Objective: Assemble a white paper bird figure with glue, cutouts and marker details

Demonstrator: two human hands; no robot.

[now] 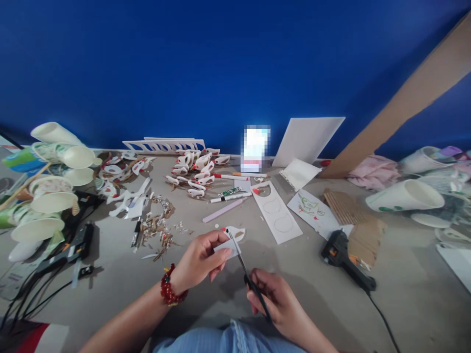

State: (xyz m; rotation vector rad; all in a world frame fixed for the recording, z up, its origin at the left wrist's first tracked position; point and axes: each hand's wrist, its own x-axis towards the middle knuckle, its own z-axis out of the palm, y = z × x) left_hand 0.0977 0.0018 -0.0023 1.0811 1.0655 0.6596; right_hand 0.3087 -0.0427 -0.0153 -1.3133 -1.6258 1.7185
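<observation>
My left hand (204, 255), with a red beaded bracelet at the wrist, pinches a small piece of white paper (225, 249) between thumb and fingers. In my right hand (270, 296) are black-handled scissors (253, 287), their blades pointing up and away along the paper's right edge. Whether the blades are cutting into it I cannot tell. Just beyond the fingertips, a white bird-shaped cutout (237, 234) with a red tip lies on the table, partly hidden by my left hand and the blades.
Farther back lie a pile of white bird cutouts (198, 169), markers (230, 197) and a card with drawn outlines (275, 213). Paper scraps (158, 228) are at left, near stacked paper cups (47, 193). A black glue gun (348, 262) with its cord rests at right.
</observation>
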